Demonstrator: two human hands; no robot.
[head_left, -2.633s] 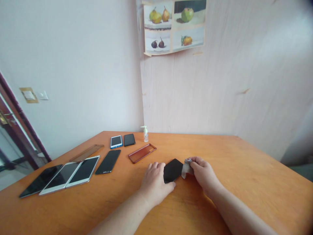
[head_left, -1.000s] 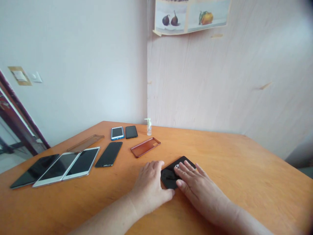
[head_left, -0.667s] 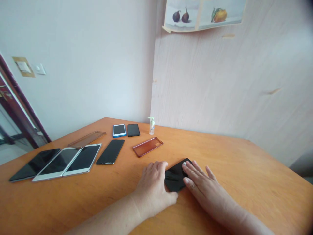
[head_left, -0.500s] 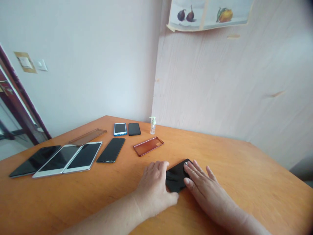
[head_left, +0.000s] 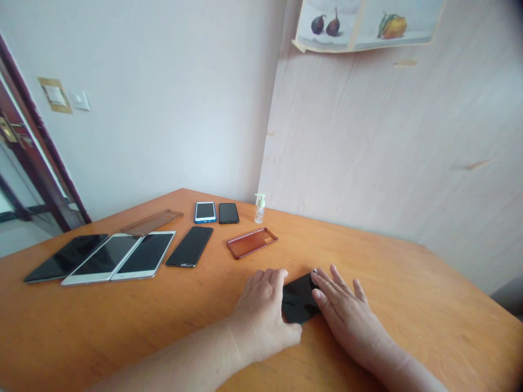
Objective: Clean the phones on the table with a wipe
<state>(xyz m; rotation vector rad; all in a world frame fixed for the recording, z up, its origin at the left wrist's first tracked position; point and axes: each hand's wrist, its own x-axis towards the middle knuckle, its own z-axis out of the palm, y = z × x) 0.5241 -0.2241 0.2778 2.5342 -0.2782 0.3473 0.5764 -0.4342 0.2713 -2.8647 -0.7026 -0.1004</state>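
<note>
A black smartphone [head_left: 300, 299] lies on the wooden table in front of me, its dark glossy surface facing up. Around its left end curls my left hand [head_left: 265, 318], with the thumb at the near edge and the fingers at the far edge. My right hand [head_left: 347, 310] rests flat over the phone's right end, fingers stretched out. A small whitish spot shows by the right fingertips; what it is I cannot make out. Beyond the hands lies a reddish-brown translucent phone case [head_left: 252, 243].
To the left lie a black tablet [head_left: 67, 257], two white tablets [head_left: 104, 256] side by side, a brown clear case [head_left: 153, 222] and a dark phone [head_left: 190, 246]. Farther back are a blue-edged phone [head_left: 205, 211], a small black phone [head_left: 229, 213] and a pump bottle [head_left: 260, 209].
The view has shifted slightly, so the table things appear a little farther right. Both hands keep nearly the same places on the phone.
</note>
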